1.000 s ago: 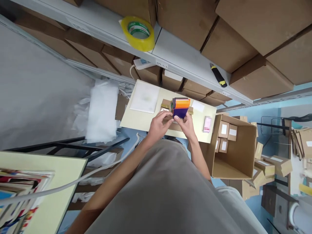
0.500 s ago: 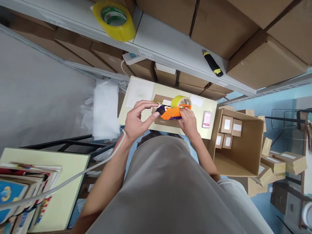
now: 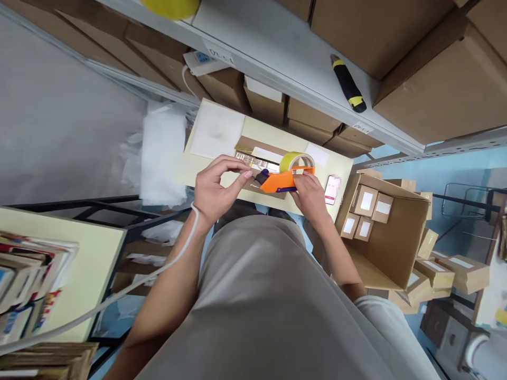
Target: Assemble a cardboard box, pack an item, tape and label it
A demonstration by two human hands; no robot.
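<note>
My right hand grips an orange tape dispenser by its rear end. A roll of yellow tape sits in the dispenser, and its dark front end points toward my left hand. The left thumb and fingertips are pinched together just off that front end; what is between them, if anything, is too small to make out. Below the dispenser, on the pale table, lies a brown cardboard box, partly hidden by hands and dispenser. A pale cord runs to my left wrist.
On the table are a white sheet at left and a phone at right. A big open carton holding several small labelled boxes stands to the right. Above, a shelf bears a utility knife.
My left fingertips have closed into a pinch and drawn a little left, away from the dispenser's front. The right hand keeps its grip. The camera view has shifted.
</note>
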